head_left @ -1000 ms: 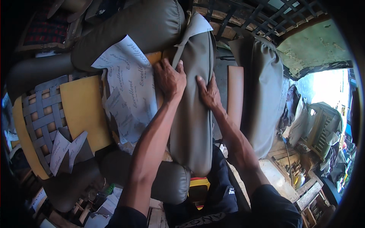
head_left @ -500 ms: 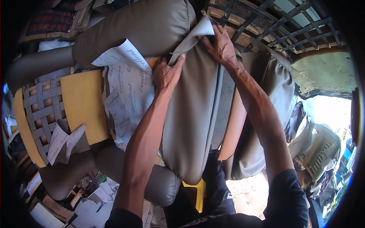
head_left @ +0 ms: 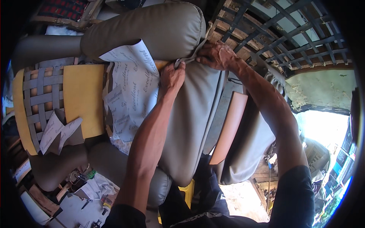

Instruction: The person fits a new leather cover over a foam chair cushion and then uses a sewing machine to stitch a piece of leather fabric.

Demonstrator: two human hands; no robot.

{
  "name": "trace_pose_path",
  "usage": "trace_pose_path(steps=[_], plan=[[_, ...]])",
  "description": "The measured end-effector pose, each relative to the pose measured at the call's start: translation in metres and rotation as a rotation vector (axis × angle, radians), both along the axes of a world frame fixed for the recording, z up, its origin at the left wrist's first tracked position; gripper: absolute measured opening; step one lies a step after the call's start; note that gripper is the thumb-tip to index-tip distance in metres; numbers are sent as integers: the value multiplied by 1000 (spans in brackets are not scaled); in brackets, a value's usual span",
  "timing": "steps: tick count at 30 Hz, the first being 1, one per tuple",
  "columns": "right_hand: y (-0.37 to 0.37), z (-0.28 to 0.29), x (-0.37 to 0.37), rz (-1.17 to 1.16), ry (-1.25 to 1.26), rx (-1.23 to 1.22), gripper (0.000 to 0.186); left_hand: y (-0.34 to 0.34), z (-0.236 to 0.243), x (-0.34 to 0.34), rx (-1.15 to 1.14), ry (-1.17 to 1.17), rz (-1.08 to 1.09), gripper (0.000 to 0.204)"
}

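Note:
Brown leather-like upholstery fabric (head_left: 188,114) drapes over the near end of a seat and hangs toward my legs. My left hand (head_left: 172,77) is closed, pinching the fabric's upper left edge beside the yellow foam. Just to the right, my right hand (head_left: 217,56) grips the same edge, its fingers curled where the fabric meets a plump brown armrest (head_left: 146,28). Left of my left hand, another piece of the material lies turned over, its white printed backing (head_left: 131,87) showing and one corner curled up.
Further left are a yellow foam sheet (head_left: 83,100), woven grey webbing (head_left: 45,93) and cut scraps (head_left: 57,131). A webbed wooden frame (head_left: 281,28) stands at the upper right. An orange-tan strip (head_left: 230,127) leans right of the fabric. Tools and scraps lie at the lower left.
The fabric flap that stood folded up with its pale underside showing is now down. My right hand has moved lower, toward the armrest's end, while my left stays on the fabric edge.

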State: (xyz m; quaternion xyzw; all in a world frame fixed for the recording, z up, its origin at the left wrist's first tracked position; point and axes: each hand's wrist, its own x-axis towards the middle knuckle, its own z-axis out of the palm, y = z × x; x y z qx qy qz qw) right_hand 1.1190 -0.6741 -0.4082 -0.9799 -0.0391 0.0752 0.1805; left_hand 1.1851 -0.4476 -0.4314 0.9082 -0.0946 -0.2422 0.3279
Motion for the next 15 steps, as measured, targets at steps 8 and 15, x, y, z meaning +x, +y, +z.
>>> trace_pose_path(steps=[8, 15], plan=[[5, -20, 4, 69, 43, -125, 34, -4, 2, -2, 7, 124, 39, 39], [24, -14, 3, 46, -24, -163, 34, 4, -4, 6, 144, -6, 41, 44]])
